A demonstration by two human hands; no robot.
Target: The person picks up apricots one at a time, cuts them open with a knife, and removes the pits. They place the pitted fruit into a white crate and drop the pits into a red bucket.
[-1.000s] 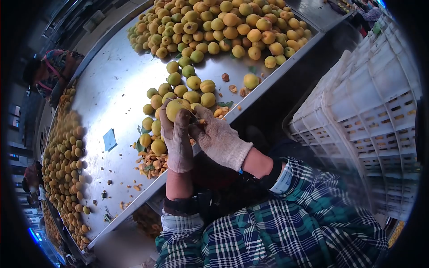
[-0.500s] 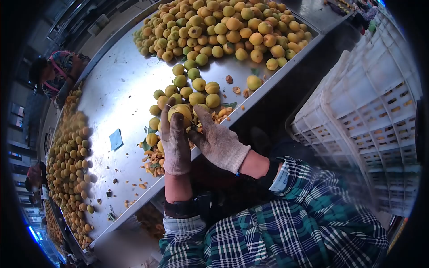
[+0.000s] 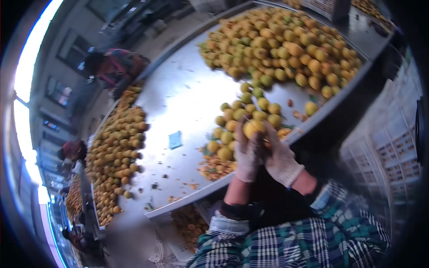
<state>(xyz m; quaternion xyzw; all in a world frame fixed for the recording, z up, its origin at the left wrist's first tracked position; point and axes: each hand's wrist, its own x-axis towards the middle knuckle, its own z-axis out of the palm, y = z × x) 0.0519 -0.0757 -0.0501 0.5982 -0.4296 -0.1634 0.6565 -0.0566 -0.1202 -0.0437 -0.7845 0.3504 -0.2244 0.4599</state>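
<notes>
My left hand (image 3: 248, 154), in a pale, stained work glove, is closed around a yellow apricot (image 3: 253, 128) just above the table's near edge. Against the fruit's right side press the fingers of my right hand (image 3: 281, 158), gloved the same way. A thin pale line crosses by the left fingertips; blur hides what it is. Behind the hands lies a small group of greenish-yellow apricots (image 3: 243, 107). Cut orange apricot pieces (image 3: 215, 169) lie left of my left wrist, with more partly hidden behind the right fingers.
A large apricot heap (image 3: 277, 47) covers the far right of the metal table (image 3: 174, 94). Another heap (image 3: 116, 152) lines its left side, where a person (image 3: 118, 67) bends over. A blue scrap (image 3: 175, 140) lies mid-table. White plastic crates (image 3: 380, 152) stand at my right.
The view has swung, so the table and hands appear farther right. My right hand has come closer to the left, its fingers now against the held apricot.
</notes>
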